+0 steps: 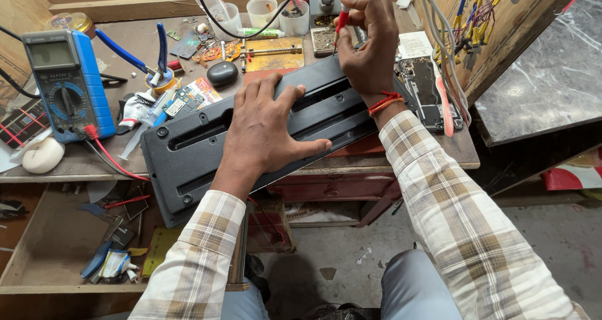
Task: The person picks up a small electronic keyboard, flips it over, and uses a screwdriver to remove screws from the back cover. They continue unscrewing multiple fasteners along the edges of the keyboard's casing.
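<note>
Panel (188, 147), long, black and slotted, lies slantwise across the bench (464, 154) edge under the left hand (263, 135), fingers spread flat on it, while the right hand (370, 37) pinches a red-handled tool (340, 24) at its far end (multimeter (66, 85) well left).

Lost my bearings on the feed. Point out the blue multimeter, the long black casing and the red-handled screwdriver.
blue multimeter (68, 85), head view, on its rotary dial.
long black casing (188, 147), head view, on its back panel left of the hand.
red-handled screwdriver (341, 22), head view, on the red handle.
</note>
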